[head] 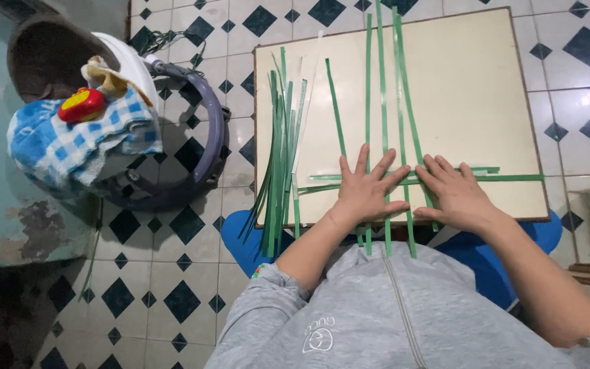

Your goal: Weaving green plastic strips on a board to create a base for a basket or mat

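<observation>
Two flat open hands, left hand [365, 191], right hand [453, 193], hiding crossed green strips [404, 179]

Even soft light; sharp focus; edges bowed

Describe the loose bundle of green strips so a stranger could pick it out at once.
Start at the cream board lying over the tiled floor. Along its left edge lies the bundle of green strips, overhanging the near edge. Unlike the single strips spread under the left hand and right hand, these are heaped together and unwoven.
</observation>
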